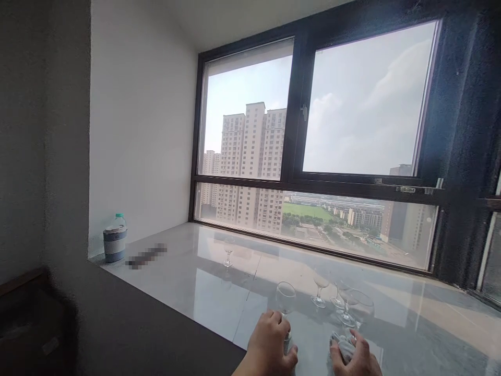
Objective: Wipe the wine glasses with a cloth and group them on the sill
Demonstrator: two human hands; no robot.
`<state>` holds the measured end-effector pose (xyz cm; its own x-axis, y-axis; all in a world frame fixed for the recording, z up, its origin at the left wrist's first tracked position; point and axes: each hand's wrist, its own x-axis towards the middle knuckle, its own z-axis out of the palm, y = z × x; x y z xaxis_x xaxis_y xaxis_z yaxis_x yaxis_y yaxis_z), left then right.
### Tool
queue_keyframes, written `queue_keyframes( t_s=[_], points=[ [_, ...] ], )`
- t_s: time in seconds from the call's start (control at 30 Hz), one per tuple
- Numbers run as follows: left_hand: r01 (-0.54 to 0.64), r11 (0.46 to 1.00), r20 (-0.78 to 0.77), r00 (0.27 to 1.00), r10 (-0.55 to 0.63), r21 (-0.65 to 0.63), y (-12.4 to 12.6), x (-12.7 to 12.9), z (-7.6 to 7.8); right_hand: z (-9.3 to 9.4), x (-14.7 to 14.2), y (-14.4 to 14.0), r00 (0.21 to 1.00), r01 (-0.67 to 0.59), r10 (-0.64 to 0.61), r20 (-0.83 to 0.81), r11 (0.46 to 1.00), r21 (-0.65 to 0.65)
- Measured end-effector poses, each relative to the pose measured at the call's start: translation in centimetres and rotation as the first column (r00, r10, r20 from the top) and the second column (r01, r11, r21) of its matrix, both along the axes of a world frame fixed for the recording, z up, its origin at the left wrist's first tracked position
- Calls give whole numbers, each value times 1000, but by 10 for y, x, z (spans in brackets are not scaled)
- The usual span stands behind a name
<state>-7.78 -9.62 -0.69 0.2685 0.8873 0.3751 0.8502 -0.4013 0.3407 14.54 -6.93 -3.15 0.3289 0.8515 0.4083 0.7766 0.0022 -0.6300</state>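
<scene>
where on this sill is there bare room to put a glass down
Free: the glossy grey stone sill between the lone small stemmed glass and the blue-banded jug, and the far right stretch by the window. Crowded: the clear wine glasses clustered ahead of the right hand.

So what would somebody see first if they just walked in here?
Probably the big window across the back, showing tall apartment towers and a cloudy sky. Next, the clear wine glasses standing on the shiny window ledge, with the left hand at the stem of one glass and the right hand holding a cloth. A blue-and-white cup sits far left by the wall.
</scene>
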Motion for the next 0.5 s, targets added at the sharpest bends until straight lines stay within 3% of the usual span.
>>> queue_keyframes(
  t_s=[0.13,0.27,0.43,0.5],
  points=[
    [2,1000,-17,1000,-3,-26,2,0,0,3,-1,1,995,-39,52,-84,989,142],
    [25,999,-30,999,-26,-37,6,0,-2,32,-28,0,983,-11,73,-168,940,341],
    [21,997,-37,999,-24,-73,7,0,0,90,-83,2,988,-66,146,-55,710,701],
    [30,995,-38,999,-33,-98,6,-1,2,105,-100,7,984,-127,177,5,685,717]
  ],
)
